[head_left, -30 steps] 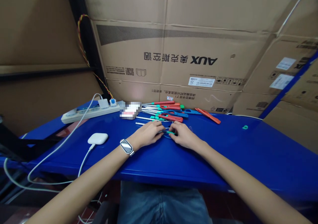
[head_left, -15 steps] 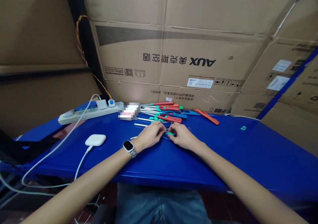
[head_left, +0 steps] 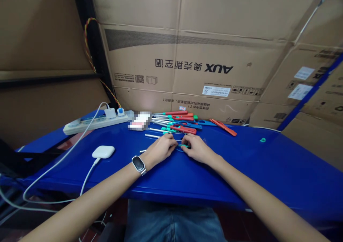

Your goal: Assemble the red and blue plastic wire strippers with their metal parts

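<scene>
Both hands meet at the middle of the blue desk (head_left: 241, 170): the left hand (head_left: 160, 149) and the right hand (head_left: 196, 149) pinch a small green-handled tool (head_left: 183, 146) between their fingertips, low over the surface. Just behind them lies the pile of red, green and blue tools (head_left: 179, 122), with the white earbud case (head_left: 103, 151) off to the left.

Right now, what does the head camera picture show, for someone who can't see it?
Two hands, the left hand and right hand, meet on a small green-handled tool on a blue table. Behind them lie a pile of screwdrivers, a power strip and cardboard boxes.
</scene>
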### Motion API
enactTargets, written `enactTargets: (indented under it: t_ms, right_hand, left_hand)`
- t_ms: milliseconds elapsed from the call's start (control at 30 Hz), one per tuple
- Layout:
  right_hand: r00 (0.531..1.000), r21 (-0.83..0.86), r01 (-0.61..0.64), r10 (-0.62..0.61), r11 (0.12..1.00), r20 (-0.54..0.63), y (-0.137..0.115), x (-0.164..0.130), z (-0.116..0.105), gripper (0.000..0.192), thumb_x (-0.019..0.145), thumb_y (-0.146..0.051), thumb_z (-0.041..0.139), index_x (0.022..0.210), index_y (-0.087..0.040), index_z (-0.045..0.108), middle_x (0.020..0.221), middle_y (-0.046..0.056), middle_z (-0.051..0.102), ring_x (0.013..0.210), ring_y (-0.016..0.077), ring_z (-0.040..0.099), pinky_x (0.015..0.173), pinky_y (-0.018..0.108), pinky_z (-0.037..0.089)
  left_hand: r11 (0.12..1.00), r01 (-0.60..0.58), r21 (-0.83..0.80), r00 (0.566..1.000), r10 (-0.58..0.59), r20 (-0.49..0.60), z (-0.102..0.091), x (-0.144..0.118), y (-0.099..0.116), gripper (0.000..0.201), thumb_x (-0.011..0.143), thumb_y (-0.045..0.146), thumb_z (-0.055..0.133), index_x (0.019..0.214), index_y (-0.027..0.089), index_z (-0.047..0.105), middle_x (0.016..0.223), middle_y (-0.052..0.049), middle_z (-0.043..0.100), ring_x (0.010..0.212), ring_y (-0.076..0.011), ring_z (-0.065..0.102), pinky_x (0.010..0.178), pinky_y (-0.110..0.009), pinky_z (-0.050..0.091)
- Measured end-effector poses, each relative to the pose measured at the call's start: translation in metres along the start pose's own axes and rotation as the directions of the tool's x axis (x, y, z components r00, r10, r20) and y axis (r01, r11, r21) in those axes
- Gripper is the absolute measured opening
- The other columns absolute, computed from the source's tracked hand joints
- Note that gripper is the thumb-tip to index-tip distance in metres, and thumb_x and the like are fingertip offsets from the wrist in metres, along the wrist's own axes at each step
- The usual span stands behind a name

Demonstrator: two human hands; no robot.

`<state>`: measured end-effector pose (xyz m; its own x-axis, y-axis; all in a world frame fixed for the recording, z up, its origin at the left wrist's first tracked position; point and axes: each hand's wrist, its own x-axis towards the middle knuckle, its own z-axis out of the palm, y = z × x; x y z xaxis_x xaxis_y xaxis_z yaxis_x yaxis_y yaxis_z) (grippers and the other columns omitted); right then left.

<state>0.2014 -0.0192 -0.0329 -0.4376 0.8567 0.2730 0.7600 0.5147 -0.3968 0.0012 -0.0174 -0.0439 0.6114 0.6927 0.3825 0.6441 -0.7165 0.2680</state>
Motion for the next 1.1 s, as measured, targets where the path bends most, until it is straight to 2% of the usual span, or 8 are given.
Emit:
enactTargets:
  t_ms: [133, 433, 567, 667, 967, 1100]
  right_hand:
    - [1.000, 0.006, 0.013, -0.013, 1.000, -0.003, 0.001, 0.000, 0.000, 0.003, 0.081, -0.015, 0.064, 0.082, -0.017, 0.061, 0.081, 0.003, 0.062, 0.072, 0.0146, 0.056, 0.067, 0.026, 0.039]
    - [1.000, -0.003, 0.019, -0.019, 1.000, -0.018, 0.002, 0.001, 0.001, 0.004, 0.080, -0.014, 0.064, 0.082, -0.017, 0.061, 0.077, 0.003, 0.064, 0.068, 0.0140, 0.056, 0.064, 0.025, 0.038]
    - [1.000, 0.004, 0.024, -0.024, 1.000, -0.013, 0.002, 0.001, 0.002, 0.003, 0.081, -0.015, 0.064, 0.083, -0.017, 0.062, 0.080, 0.003, 0.065, 0.069, 0.0140, 0.057, 0.065, 0.024, 0.039]
    - [0.999, 0.015, 0.031, -0.031, 0.999, -0.014, 0.003, 0.001, 0.001, 0.003, 0.081, -0.014, 0.063, 0.082, -0.017, 0.064, 0.079, 0.003, 0.065, 0.068, 0.0137, 0.057, 0.065, 0.024, 0.039]
    - [1.000, 0.026, 0.027, -0.027, 0.999, -0.013, 0.002, 0.001, 0.001, 0.006, 0.079, -0.013, 0.063, 0.079, -0.018, 0.066, 0.077, 0.002, 0.065, 0.068, 0.0137, 0.057, 0.064, 0.024, 0.040]
    - [1.000, 0.017, 0.026, -0.026, 1.000, -0.006, 0.002, 0.001, 0.001, 0.006, 0.079, -0.012, 0.062, 0.080, -0.017, 0.065, 0.078, 0.003, 0.065, 0.069, 0.0140, 0.057, 0.065, 0.024, 0.039]
  left_hand:
    - [0.992, -0.002, 0.123, 1.000, -0.001, 0.024, 0.000, 0.001, 0.004, 0.023, 0.095, 0.016, 0.048, 0.089, 0.016, 0.070, 0.087, -0.007, 0.058, 0.081, -0.0187, 0.060, 0.072, -0.027, 0.047]
    - [1.000, -0.012, -0.016, 0.995, 0.010, -0.099, 0.002, 0.005, 0.001, 0.017, 0.097, 0.018, 0.046, 0.097, 0.017, 0.063, 0.093, -0.006, 0.061, 0.088, -0.0194, 0.060, 0.080, -0.030, 0.048]
    - [1.000, 0.022, 0.020, 0.999, -0.022, -0.030, 0.001, 0.004, 0.001, 0.018, 0.095, 0.015, 0.046, 0.091, 0.016, 0.063, 0.089, -0.006, 0.061, 0.081, -0.0182, 0.060, 0.074, -0.028, 0.047]
    - [0.999, 0.004, 0.045, 1.000, -0.004, 0.008, 0.000, 0.003, 0.001, 0.019, 0.095, 0.016, 0.048, 0.087, 0.016, 0.065, 0.088, -0.006, 0.061, 0.080, -0.0176, 0.060, 0.073, -0.027, 0.047]
    - [0.994, -0.106, -0.009, 0.994, 0.106, -0.005, -0.002, 0.000, -0.007, 0.021, 0.097, 0.021, 0.046, 0.094, 0.017, 0.066, 0.092, -0.006, 0.061, 0.083, -0.0174, 0.059, 0.075, -0.027, 0.047]
    - [0.993, -0.072, -0.088, 0.997, 0.073, 0.006, -0.004, -0.001, -0.006, 0.017, 0.095, 0.020, 0.049, 0.094, 0.018, 0.066, 0.094, -0.005, 0.062, 0.084, -0.0171, 0.059, 0.075, -0.026, 0.047]
